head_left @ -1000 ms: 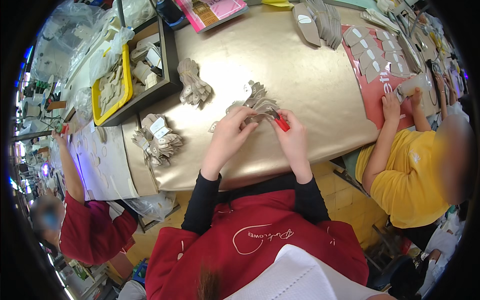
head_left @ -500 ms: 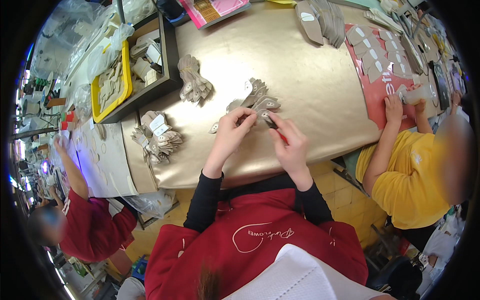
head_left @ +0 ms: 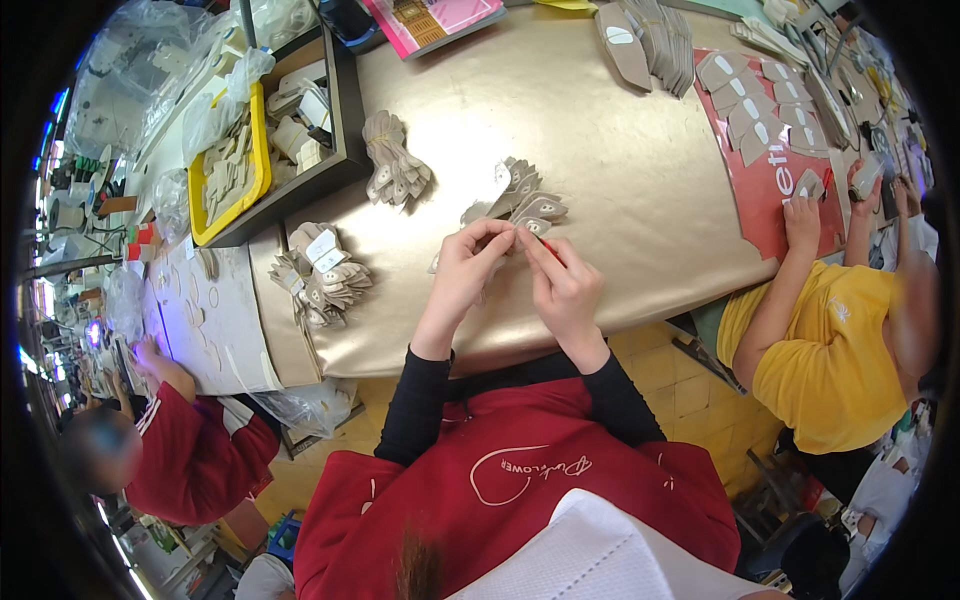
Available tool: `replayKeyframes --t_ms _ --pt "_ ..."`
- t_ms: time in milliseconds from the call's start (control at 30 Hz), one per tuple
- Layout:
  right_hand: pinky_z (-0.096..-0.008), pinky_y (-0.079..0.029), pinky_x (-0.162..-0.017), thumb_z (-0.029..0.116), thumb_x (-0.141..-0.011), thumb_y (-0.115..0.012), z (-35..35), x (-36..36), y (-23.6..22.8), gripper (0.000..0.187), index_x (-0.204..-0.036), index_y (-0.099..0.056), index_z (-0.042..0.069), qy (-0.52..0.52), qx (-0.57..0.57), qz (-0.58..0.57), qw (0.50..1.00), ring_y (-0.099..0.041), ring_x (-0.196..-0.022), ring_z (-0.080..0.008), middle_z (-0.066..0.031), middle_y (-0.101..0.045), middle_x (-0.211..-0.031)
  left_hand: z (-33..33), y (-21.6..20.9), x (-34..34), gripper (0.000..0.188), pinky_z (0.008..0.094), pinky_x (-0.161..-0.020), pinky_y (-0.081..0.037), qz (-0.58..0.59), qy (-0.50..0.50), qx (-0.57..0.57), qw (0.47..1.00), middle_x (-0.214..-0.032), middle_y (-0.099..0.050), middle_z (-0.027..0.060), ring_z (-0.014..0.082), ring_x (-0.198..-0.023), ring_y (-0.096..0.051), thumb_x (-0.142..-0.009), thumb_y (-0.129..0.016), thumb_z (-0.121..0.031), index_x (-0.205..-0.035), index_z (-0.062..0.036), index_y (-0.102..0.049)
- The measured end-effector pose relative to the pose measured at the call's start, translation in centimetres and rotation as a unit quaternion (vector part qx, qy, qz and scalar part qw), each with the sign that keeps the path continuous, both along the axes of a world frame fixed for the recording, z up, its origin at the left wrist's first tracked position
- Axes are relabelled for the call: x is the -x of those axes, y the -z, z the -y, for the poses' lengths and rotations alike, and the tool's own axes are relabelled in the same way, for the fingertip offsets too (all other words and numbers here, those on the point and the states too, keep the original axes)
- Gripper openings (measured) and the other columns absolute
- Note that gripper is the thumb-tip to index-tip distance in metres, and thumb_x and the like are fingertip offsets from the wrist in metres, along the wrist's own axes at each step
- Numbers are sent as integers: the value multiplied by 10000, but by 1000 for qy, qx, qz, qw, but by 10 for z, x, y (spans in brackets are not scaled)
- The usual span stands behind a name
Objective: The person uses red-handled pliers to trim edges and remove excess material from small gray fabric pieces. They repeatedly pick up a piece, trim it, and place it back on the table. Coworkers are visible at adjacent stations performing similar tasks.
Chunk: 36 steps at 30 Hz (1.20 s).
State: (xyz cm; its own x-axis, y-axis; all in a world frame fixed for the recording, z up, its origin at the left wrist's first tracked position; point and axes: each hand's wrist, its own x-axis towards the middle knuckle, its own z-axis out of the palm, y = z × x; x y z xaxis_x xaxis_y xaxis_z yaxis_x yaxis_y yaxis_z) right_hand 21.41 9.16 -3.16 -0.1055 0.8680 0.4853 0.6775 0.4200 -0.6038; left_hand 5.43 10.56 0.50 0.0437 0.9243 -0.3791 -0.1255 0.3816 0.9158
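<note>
My left hand (head_left: 470, 262) is closed in a pinch over the near side of a fanned bundle of taupe cut pieces (head_left: 538, 207). What lies between its fingertips is mostly hidden. Touching or almost touching it, my right hand (head_left: 568, 290) grips a slim red tool (head_left: 548, 246), most of which the fingers cover. The bundle's pieces have rounded ends with small pale marks or holes, and one white label (head_left: 503, 173) shows at its far side. Two similar bundles lie to the left: one upright in shape (head_left: 395, 165), one spread out with a white tag (head_left: 325, 250).
A black-edged box (head_left: 345, 120) and yellow tray (head_left: 262, 170) of pieces stand at left. A pink booklet (head_left: 430, 22) and stacked larger taupe pieces (head_left: 665, 50) lie far off. A yellow-sleeved person works at right by a red sheet (head_left: 760, 200); another person in red (head_left: 200, 450) sits left.
My right hand has turned and drawn closer to my left fingertips; the tool's black part no longer shows. The person at right has shifted their hands, and the person at left has lowered an arm.
</note>
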Motion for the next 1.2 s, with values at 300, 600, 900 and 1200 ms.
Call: replayKeyframes --t_ms 300,600,900,1200 --pt "-333 -462 -552 34 -931 -661 4 -3 -7 357 -1271 -709 129 5 63 -104 993 -594 -600 -229 -72 -659 -847 -1 13 -2 162 153 -516 -344 -8 -11 -49 999 -914 -693 -3 1 -708 -538 -1005 -653 -155 -1082 -22 -704" --pt "-352 -465 -542 51 -926 -655 3 4 -7 421 -1331 -691 160 4 57 -36 998 -596 -588 -232 -62 -650 -845 2 -2 -1 165 174 -465 -308 -3 -21 26 999 -910 -711 -2 -16 -559 -455 -1000 -655 -146 -1088 -21 -716" --pt "-340 -500 -538 77 -896 -683 1 5 0 367 -1235 -746 203 8 0 -42 999 -621 -586 -216 -21 -628 -809 2 6 -4 172 174 -461 -302 10 -57 3 998 -870 -711 -4 -17 -557 -451 -999 -657 -143 -1082 -9 -727" --pt "-301 -523 -593 61 -903 -716 -2 -21 -6 319 -1215 -739 123 36 46 -121 991 -665 -654 -188 -62 -700 -894 4 1 0 189 176 -440 -314 -77 -1 -24 997 -741 -623 -46 -1 -529 -447 -1030 -615 -191 -1060 -40 -725"
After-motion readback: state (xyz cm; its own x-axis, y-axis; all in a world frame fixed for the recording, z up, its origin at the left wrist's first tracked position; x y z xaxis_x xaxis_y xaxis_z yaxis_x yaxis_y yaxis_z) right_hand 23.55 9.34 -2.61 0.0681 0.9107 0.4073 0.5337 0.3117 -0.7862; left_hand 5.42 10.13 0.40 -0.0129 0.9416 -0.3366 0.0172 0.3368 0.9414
